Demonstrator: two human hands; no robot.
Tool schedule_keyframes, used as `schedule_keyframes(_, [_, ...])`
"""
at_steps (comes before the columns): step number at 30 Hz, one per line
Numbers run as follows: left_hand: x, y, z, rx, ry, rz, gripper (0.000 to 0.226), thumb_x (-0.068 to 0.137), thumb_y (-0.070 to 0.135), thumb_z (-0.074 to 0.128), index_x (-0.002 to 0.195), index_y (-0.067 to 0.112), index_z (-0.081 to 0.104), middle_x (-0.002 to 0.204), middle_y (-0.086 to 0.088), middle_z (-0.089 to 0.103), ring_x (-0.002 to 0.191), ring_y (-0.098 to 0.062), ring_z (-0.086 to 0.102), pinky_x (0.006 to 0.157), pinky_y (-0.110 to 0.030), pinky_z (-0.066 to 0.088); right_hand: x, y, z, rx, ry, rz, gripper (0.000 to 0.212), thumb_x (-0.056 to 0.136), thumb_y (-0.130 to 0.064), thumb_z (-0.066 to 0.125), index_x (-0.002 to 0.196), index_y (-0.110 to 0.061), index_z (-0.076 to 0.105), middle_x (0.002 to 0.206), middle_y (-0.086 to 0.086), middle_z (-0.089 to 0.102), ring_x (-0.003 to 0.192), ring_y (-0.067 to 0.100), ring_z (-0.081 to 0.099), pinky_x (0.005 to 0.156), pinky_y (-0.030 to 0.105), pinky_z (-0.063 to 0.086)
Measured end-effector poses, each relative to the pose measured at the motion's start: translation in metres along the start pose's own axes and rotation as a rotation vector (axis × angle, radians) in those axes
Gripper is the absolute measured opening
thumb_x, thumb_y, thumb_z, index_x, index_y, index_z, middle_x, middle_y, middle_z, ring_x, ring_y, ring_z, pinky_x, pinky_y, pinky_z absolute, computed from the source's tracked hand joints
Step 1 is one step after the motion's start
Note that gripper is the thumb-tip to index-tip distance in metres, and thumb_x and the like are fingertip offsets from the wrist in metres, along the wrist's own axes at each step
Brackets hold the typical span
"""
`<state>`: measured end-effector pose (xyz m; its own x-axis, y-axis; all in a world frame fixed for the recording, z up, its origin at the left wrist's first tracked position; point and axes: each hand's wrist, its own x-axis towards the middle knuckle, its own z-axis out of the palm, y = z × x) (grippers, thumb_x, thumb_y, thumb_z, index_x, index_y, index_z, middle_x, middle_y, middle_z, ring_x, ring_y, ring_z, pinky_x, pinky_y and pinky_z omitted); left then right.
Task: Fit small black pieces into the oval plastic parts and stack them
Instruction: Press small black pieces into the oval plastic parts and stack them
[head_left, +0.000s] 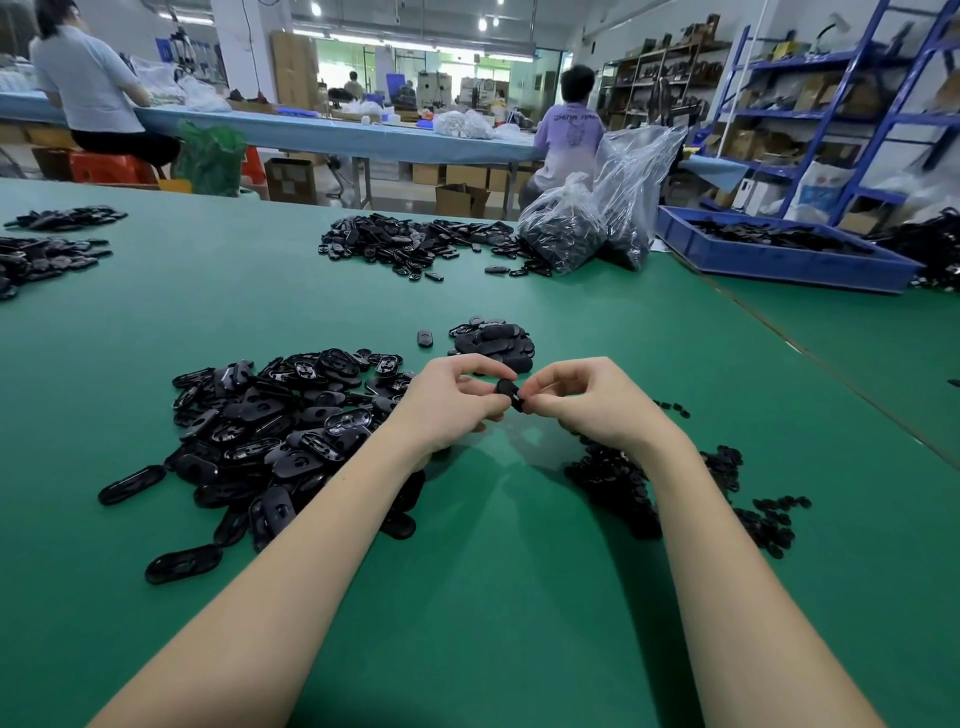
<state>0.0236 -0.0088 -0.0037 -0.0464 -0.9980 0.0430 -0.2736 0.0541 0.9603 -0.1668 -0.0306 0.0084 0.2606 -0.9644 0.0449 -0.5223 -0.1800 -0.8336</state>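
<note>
Your left hand (451, 402) and right hand (582, 397) pinch one oval part (508, 393) between curled fingertips, probably mid-fit, with a small finished stack (493, 340) just beyond them and many unfitted parts (270, 426) left.

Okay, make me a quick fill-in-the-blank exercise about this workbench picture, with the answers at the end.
1. Both hands, the left hand and the right hand, together hold one small ____ part above the table.
2. The table has a ____ surface.
3. The big pile of oval parts lies on the person's ____ side.
4. The tray at the far right is ____.

Missing words: black; green; left; blue
</note>
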Motion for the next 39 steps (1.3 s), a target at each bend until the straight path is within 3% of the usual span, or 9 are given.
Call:
schedule_keyframes(7, [0.0009, -0.0025, 0.001, 0.039, 0.0, 0.049, 0.026, 0.085, 0.008, 0.073, 0.1, 0.028, 0.075, 0.085, 0.001, 0.078, 0.072, -0.008, 0.066, 0.072, -0.026, 0.054, -0.0017, -0.0017, -0.0009, 0.102, 0.021, 0.076, 0.01, 0.084, -0.02, 0.08, 0.094, -0.021, 0.077, 0.087, 0.007, 0.076, 0.063, 0.016, 0.044, 0.067, 0.029, 0.038])
schedule_keyframes(12, [0.0023, -0.0029, -0.0001, 0.095, 0.059, 0.117, 0.026, 0.083, 0.012, 0.075, 0.097, 0.034, 0.076, 0.082, 0.006, 0.076, 0.069, -0.004, 0.066, 0.07, -0.024, 0.049, -0.0015, -0.0034, 0.0013, 0.155, 0.034, 0.107, 0.006, 0.088, -0.017, 0.076, 0.089, -0.022, 0.078, 0.087, 0.003, 0.073, 0.053, 0.01, 0.039, 0.057, 0.024, 0.036])
schedule_keyframes(18, [0.0045, -0.004, 0.0008, 0.111, 0.072, 0.153, 0.025, 0.082, 0.014, 0.076, 0.096, 0.035, 0.076, 0.081, 0.003, 0.074, 0.069, -0.006, 0.064, 0.07, -0.024, 0.047, -0.0003, -0.0033, 0.0033, 0.167, 0.052, 0.108, 0.005, 0.087, -0.019, 0.079, 0.088, -0.024, 0.077, 0.075, -0.001, 0.064, 0.055, 0.013, 0.037, 0.053, 0.025, 0.032])
schedule_keyframes(23, [0.0038, -0.0024, 0.002, 0.138, 0.06, 0.178, 0.024, 0.083, 0.013, 0.077, 0.095, 0.035, 0.077, 0.078, 0.008, 0.074, 0.062, -0.001, 0.063, 0.067, -0.022, 0.048, 0.0017, -0.0009, 0.0037, 0.144, 0.081, 0.125, 0.022, 0.081, -0.027, 0.085, 0.097, -0.023, 0.071, 0.071, -0.007, 0.063, 0.05, 0.009, 0.041, 0.054, 0.026, 0.033])
schedule_keyframes(29, [0.0019, 0.0002, -0.0006, 0.174, 0.056, 0.195, 0.024, 0.082, 0.015, 0.078, 0.097, 0.034, 0.077, 0.084, 0.008, 0.076, 0.074, 0.0, 0.069, 0.076, -0.016, 0.052, 0.0038, -0.001, 0.0057, 0.156, 0.112, 0.118, 0.025, 0.08, -0.027, 0.086, 0.098, -0.022, 0.069, 0.061, -0.013, 0.063, 0.042, 0.001, 0.043, 0.058, 0.027, 0.034])
schedule_keyframes(33, [0.0009, 0.0011, -0.0023, 0.191, 0.034, 0.19, 0.025, 0.082, 0.014, 0.078, 0.097, 0.033, 0.077, 0.084, 0.007, 0.076, 0.084, -0.003, 0.071, 0.082, -0.021, 0.054, 0.0039, -0.0028, 0.0056, 0.09, 0.111, 0.087, 0.021, 0.081, -0.026, 0.085, 0.095, -0.025, 0.069, 0.081, -0.001, 0.077, 0.042, -0.001, 0.045, 0.059, 0.028, 0.036])
schedule_keyframes(39, [-0.0003, 0.0021, -0.0019, 0.207, 0.027, 0.2, 0.025, 0.081, 0.013, 0.077, 0.094, 0.034, 0.077, 0.084, 0.006, 0.077, 0.085, -0.003, 0.072, 0.076, -0.02, 0.054, 0.0051, -0.0029, 0.0042, 0.017, 0.109, 0.046, 0.015, 0.082, -0.025, 0.083, 0.09, -0.027, 0.07, 0.079, -0.003, 0.078, 0.04, -0.002, 0.045, 0.053, 0.025, 0.035])
